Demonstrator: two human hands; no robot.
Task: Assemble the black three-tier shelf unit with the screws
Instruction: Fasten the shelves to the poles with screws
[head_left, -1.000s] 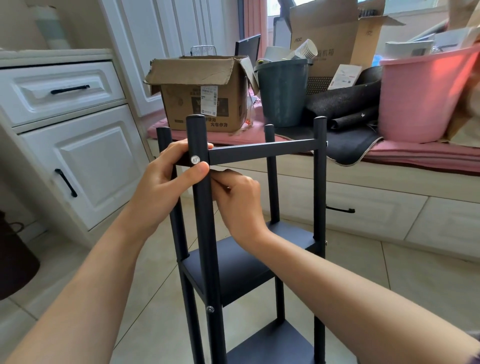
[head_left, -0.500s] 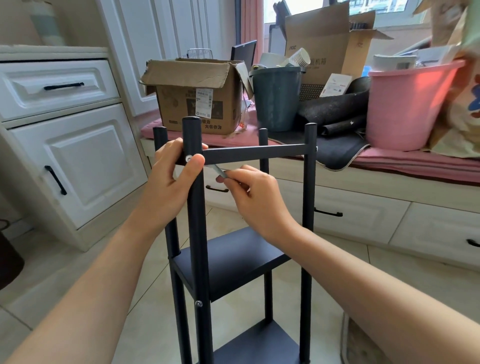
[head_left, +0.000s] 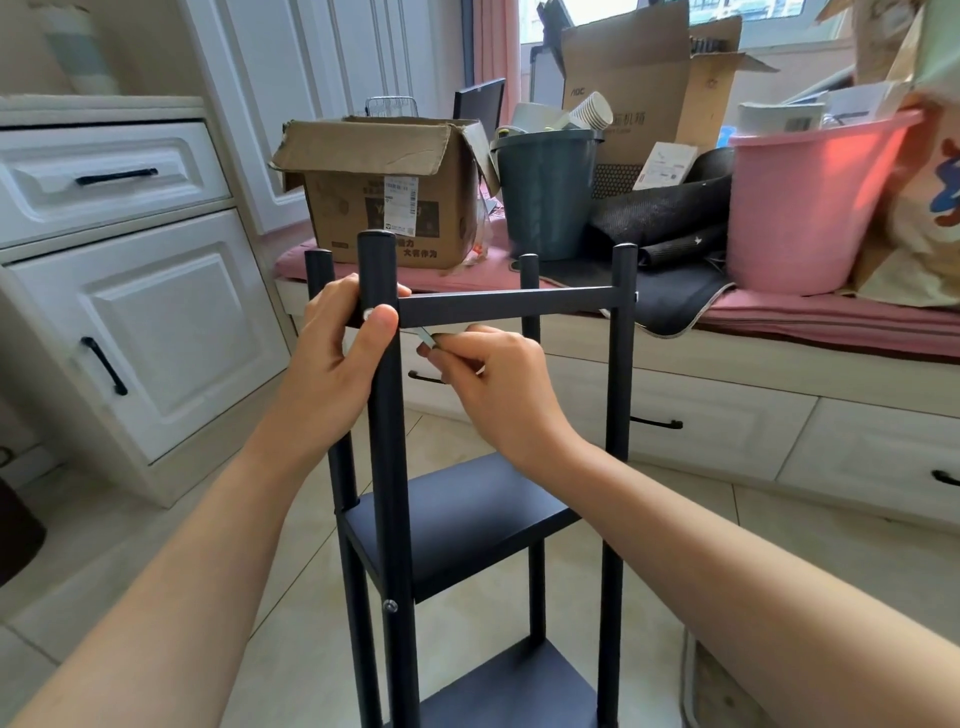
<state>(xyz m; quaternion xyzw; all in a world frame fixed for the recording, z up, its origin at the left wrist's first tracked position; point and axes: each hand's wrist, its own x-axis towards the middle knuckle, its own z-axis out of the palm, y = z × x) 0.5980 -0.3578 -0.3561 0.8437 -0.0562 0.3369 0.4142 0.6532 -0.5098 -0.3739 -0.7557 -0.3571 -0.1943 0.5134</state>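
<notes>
The black shelf unit (head_left: 462, 519) stands upright on the tiled floor in front of me, with its four posts and two lower shelves in view. My left hand (head_left: 332, 364) grips the near left post (head_left: 387, 467) at the top crossbar (head_left: 506, 304). Its thumb presses beside a silver screw (head_left: 368, 314). Just right of the post and under the crossbar, my right hand (head_left: 493, 382) pinches a small metal hex key (head_left: 427, 335). Another screw (head_left: 389, 605) sits lower on the same post.
White cabinets (head_left: 130, 312) stand at the left. A window bench behind the shelf carries a cardboard box (head_left: 384, 192), a dark green bin (head_left: 545, 192), a pink tub (head_left: 800, 202) and dark mats (head_left: 670, 228). White drawers (head_left: 727, 421) run below the bench.
My right hand has drawn away from the post to the right, and the hex key now shows between its fingers. My left hand keeps its grip. The view has shifted slightly.
</notes>
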